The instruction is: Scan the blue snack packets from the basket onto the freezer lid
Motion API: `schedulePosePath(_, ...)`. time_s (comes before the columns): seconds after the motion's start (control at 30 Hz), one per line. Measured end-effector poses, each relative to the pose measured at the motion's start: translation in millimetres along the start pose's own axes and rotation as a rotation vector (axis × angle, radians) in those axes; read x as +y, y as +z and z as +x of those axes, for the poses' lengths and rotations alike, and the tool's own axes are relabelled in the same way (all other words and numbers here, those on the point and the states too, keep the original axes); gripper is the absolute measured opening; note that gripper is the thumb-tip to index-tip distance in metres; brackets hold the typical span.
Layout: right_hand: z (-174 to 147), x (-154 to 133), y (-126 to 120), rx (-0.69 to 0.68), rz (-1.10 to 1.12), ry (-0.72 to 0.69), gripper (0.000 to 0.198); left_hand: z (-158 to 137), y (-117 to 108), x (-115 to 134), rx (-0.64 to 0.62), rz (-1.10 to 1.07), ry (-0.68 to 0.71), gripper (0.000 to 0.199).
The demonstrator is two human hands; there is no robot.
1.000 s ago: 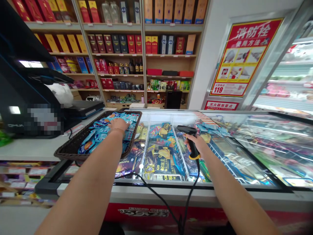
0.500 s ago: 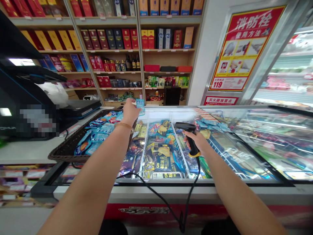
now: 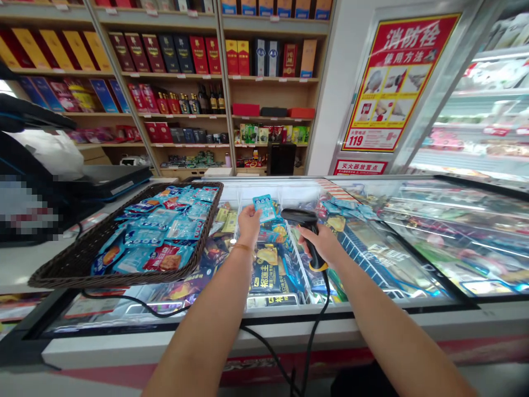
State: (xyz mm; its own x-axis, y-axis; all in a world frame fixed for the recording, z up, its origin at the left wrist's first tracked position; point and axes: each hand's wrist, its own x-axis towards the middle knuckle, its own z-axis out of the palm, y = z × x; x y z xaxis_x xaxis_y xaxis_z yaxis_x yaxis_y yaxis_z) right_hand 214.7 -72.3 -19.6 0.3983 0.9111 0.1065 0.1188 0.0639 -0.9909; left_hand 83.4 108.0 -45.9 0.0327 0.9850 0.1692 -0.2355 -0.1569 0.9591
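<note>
Pinched in my left hand [image 3: 249,225] is a small blue snack packet [image 3: 265,208], held up above the freezer's glass. My right hand [image 3: 321,242] is wrapped round the grip of a black barcode scanner [image 3: 314,251] with a yellow base. The scanner's head points left, close beside the packet but apart from it. A black cable [image 3: 316,325] hangs from the scanner down over the freezer's front edge. Left of my left hand, a dark brown woven basket [image 3: 53,271] holds many blue packets [image 3: 159,218], some with red labels.
A chest freezer [image 3: 413,253] with frozen goods under glass spans the front. More blue packets [image 3: 349,208] lie on its glass at the right. Dark checkout equipment [image 3: 111,182] stands at left. Shelves of boxed bottles [image 3: 165,52] and a red fire-hydrant poster [image 3: 400,82] are behind.
My left hand has carried the blue packet from over the basket's edge rightward, close to the scanner. The view has turned, showing more of the basket. My right hand keeps holding the scanner.
</note>
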Motion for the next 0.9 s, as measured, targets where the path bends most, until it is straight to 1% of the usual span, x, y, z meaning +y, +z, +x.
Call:
schedulePosePath(0.17,-1.1,0.2,2.1,-0.014,-0.007,-0.001,0.032,2.9,-0.5,7.5,-0.002,-0.049,-0.065,0.019)
schedulePosePath(0.37,-0.6,0.7,-0.3,-0.031,-0.053,0.000,0.028,-1.7,1.3,11.4,-0.039,-0.043,-0.055,0.017)
schedulePosePath(0.53,-2.4,-4.2,-0.7,-0.045,-0.083,0.016,0.027,-2.8,2.2,12.8,-0.069,-0.049,-0.063,0.018)
schedulePosePath(0.77,-2.1,-2.9,0.6,-0.033,-0.069,0.021,0.027,-0.7,2.6,5.6,-0.061,-0.028,-0.042,0.021)
schedulePosePath(0.9,-1.6,-4.1,-1.8,0.002,-0.011,0.022,0.029,0.3,4.8,1.3,-0.058,-0.038,-0.085,0.027)
